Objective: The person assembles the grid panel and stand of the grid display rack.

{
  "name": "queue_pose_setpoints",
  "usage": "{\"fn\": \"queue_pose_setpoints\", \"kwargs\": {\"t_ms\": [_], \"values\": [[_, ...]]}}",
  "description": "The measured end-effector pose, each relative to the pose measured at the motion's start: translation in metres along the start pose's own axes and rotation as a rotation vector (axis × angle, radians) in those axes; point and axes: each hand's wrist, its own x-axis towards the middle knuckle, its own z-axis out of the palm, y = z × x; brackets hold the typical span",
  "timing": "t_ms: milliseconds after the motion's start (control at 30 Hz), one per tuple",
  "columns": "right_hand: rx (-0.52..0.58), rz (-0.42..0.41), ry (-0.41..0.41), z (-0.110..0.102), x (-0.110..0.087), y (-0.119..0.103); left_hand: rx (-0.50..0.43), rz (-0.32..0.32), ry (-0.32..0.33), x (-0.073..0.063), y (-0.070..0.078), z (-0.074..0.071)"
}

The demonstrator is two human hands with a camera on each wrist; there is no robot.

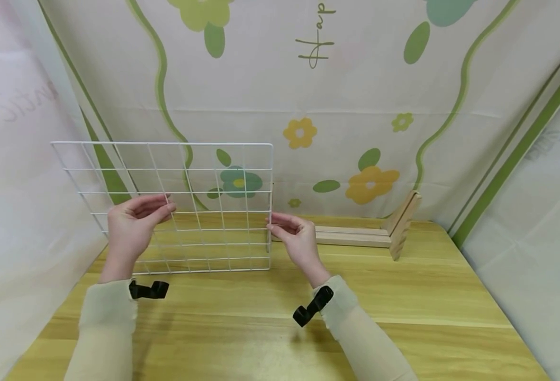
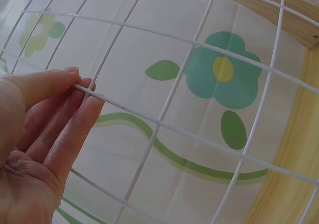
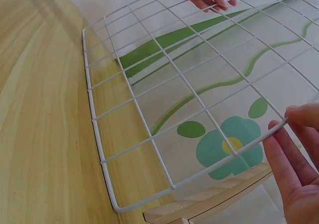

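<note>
A white wire grid panel [image 1: 199,212] stands upright on the wooden table, at the left in the head view. My left hand [image 1: 134,225] pinches a wire inside the panel, left of its middle; in the left wrist view the thumb and fingertips [image 2: 89,94] meet at a wire crossing. With thumb and fingers, my right hand [image 1: 296,238] pinches the panel's right edge wire, also visible in the right wrist view [image 3: 294,149]. Behind the panel's right edge lies a wooden stand [image 1: 356,236] with a long flat base and an angled end piece; its left part is hidden.
A light wood table [image 1: 270,328] spreads below the hands. A flower-printed cloth [image 1: 356,79] hangs at the back, and pale cloth hangs [image 1: 18,211] at both sides, close to the panel on the left. Black wrist mounts [image 1: 313,306] sit on both sleeves.
</note>
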Motion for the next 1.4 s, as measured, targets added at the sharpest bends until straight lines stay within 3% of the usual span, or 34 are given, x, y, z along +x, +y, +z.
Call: {"fn": "queue_pose_setpoints", "kwargs": {"t_ms": [267, 433, 867, 1100, 1400], "values": [[-0.021, -0.033, 0.012, -0.017, -0.001, 0.000, 0.080, 0.027, 0.063, -0.003, -0.005, 0.006], [-0.009, -0.003, 0.050, -0.038, -0.001, 0.000, 0.100, 0.025, 0.068, -0.003, -0.005, 0.005], [-0.117, 0.113, 0.199, -0.119, -0.008, 0.009, 0.143, 0.026, 0.070, -0.006, -0.002, 0.007], [-0.157, 0.130, 0.261, -0.159, -0.017, 0.015, 0.110, 0.002, 0.074, -0.006, -0.003, 0.008], [-0.176, 0.187, 0.342, -0.208, -0.033, 0.015, 0.113, 0.032, 0.075, -0.005, -0.002, 0.009]]}}
